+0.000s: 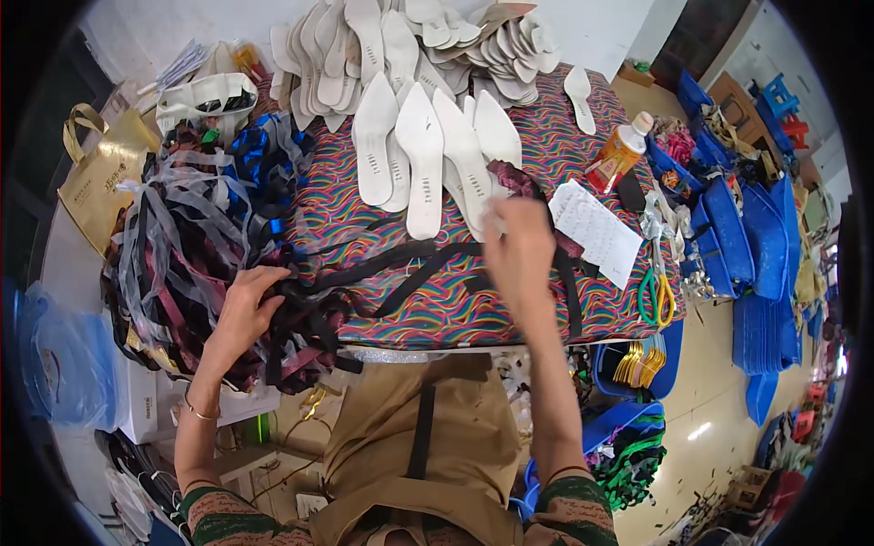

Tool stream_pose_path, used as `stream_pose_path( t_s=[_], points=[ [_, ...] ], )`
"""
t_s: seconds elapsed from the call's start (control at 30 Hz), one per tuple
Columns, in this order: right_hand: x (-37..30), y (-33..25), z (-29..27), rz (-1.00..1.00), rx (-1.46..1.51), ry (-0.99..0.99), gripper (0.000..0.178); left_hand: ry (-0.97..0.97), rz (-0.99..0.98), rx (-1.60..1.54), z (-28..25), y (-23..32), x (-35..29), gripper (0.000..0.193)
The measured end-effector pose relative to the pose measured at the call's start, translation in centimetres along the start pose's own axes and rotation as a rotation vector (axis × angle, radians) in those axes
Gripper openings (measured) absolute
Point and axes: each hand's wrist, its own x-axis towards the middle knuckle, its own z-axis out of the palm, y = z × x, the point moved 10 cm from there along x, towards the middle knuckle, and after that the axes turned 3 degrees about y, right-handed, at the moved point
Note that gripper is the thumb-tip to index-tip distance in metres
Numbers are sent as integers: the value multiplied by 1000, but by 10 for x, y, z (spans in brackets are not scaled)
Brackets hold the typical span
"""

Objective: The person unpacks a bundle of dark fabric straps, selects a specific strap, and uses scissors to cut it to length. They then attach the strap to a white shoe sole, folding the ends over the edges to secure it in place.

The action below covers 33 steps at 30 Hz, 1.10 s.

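My left hand (244,314) is at the right side of a big heap of straps (187,241), its fingers curled on black straps (305,296) at the table's front edge. My right hand (521,255) is over the front of the table, fingers bent in and blurred; what they hold is hidden. Black strips (419,282) run loosely across the cloth between my hands. Beside my right hand lies a burgundy strap (517,177) with black ends. White insoles (425,168) with pointed tips lie just beyond, one close to my right fingers.
More insoles (341,55) are stacked at the back. On the right lie a drink bottle (621,153), a written paper sheet (596,232) and scissors (657,293). A white basket (208,102) and gold bag (107,177) stand left. Blue bins (728,237) line the floor at right.
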Motion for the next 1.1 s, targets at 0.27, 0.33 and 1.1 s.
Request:
stream_pose_path(
  t_s=[0.27,0.33,1.1],
  points=[
    [38,128,39,88,-418,-184,31,54,-62,44,14,-3,9,40],
    [44,113,-1,124,-221,-88,27,64,-161,-20,15,-10,7,42],
    [-180,251,-501,682,403,1094,12,268,12,-53,9,-39,-9,39]
  ],
)
